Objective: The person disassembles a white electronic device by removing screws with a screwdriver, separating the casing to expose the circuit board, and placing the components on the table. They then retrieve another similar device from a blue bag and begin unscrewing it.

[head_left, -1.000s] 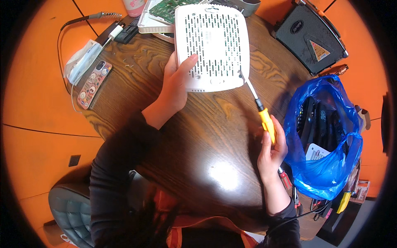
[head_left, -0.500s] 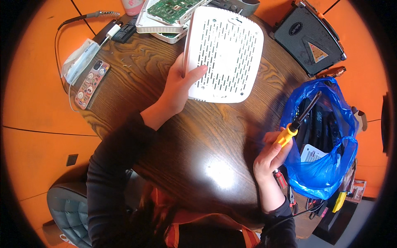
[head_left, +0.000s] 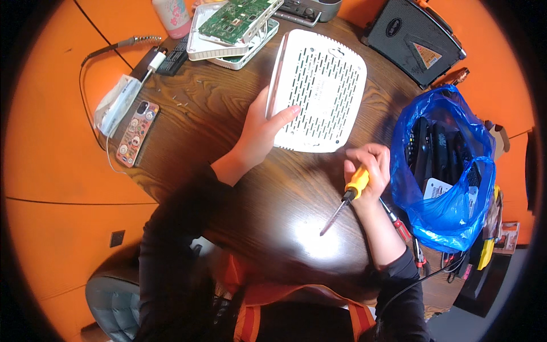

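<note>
White vented casing (head_left: pixel 319 128) is tilted above the desk (head_left: pixel 273 194), its slotted face toward the camera. The left hand (head_left: pixel 263 134) is clamped on its left edge, thumb lying over the slots and the other fingers hidden behind. The right hand (head_left: pixel 370 168), apart from the left, is closed around the yellow-handled screwdriver (head_left: pixel 358 181), whose blade points down and to the left, away from the casing. Its index finger is just beside the casing's lower right corner; whether they touch, I cannot tell.

Beyond the casing, a green circuit board (head_left: pixel 228 23) lies on stacked white housings (head_left: pixel 219 50). To the right, a blue plastic bag (head_left: pixel 441 222) holds dark devices (head_left: pixel 439 151) and a white slotted piece (head_left: pixel 436 188). A red-handled screwdriver (head_left: pixel 402 230) lies between the bag and the right forearm. On the left, a sticker-patterned phone (head_left: pixel 135 137) rests near the desk's edge.
</note>
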`<state>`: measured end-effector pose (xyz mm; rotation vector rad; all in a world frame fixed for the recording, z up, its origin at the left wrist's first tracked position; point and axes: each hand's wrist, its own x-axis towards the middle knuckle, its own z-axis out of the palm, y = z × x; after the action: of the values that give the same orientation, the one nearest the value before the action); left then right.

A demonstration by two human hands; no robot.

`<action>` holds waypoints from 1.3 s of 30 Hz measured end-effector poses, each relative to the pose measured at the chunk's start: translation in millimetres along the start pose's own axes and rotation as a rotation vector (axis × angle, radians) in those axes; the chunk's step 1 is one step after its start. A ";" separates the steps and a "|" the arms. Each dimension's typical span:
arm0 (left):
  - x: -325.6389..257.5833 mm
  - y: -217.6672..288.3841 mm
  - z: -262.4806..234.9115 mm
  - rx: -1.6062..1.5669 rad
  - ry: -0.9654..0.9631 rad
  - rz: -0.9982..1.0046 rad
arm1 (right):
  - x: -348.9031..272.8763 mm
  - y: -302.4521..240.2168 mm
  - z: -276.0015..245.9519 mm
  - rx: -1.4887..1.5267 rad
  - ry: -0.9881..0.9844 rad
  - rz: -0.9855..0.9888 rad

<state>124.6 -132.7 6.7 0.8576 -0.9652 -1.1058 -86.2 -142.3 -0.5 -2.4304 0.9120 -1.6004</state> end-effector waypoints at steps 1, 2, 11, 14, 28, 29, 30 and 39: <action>0.4 0.5 -0.2 0.003 -0.012 0.020 | 3.3 1.1 4.4 -0.042 -0.022 -0.001; -0.2 0.3 0.1 0.004 -0.011 0.017 | 5.7 2.7 5.8 -0.057 -0.050 0.007; -3.7 3.9 0.9 -0.040 0.026 0.011 | 3.1 5.0 12.2 -0.024 -0.080 -0.040; -3.9 4.6 2.0 -0.042 0.023 0.013 | 3.0 4.5 12.0 -0.040 -0.157 -0.005; -4.8 7.0 0.8 0.055 -0.017 0.042 | 2.1 1.9 12.3 -0.025 -0.278 0.040; -5.2 8.0 0.8 0.057 -0.026 0.040 | 2.0 1.5 11.6 -0.015 -0.307 0.053; -5.5 9.0 0.7 0.059 -0.034 0.039 | 1.7 1.1 11.1 -0.017 -0.319 0.062; -6.2 9.5 1.1 0.048 -0.042 0.041 | -0.5 0.1 9.0 0.054 -0.199 -0.016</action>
<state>125.6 -124.6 14.6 0.8522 -1.0437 -1.0730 -78.6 -144.3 -5.0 -2.5089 0.8077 -1.3383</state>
